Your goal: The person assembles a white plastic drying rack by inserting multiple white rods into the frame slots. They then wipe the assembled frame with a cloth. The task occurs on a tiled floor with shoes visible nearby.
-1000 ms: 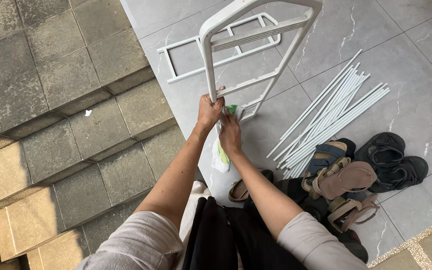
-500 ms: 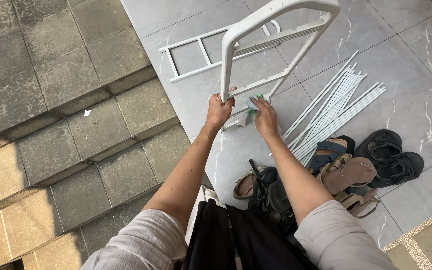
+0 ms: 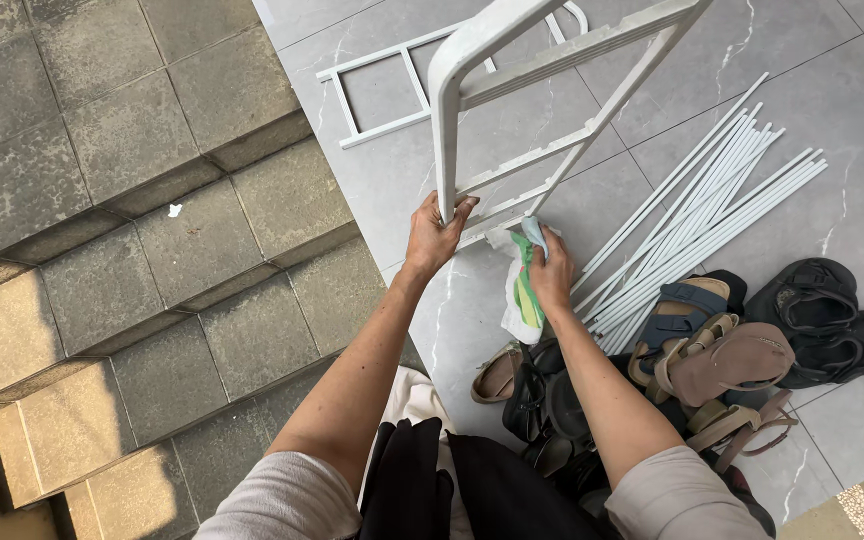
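My left hand [image 3: 436,232] grips the left upright of a white plastic rack frame [image 3: 449,90], which stands tilted over the grey tiled floor. My right hand [image 3: 551,271] holds a white and green cloth [image 3: 522,295] pressed against the frame's lower crossbar. The cloth hangs down below my fingers. Both my forearms reach forward from the bottom of the view.
A bundle of white rods [image 3: 697,230] lies on the tiles to the right. A second white ladder-like frame [image 3: 382,95] lies flat farther away. Several sandals and shoes [image 3: 742,345] are piled at the lower right. Stone steps [image 3: 142,260] drop away on the left.
The view has come closer to the frame. My left hand has slid up the upright, and my right hand with the cloth has shifted along the lower crossbar.
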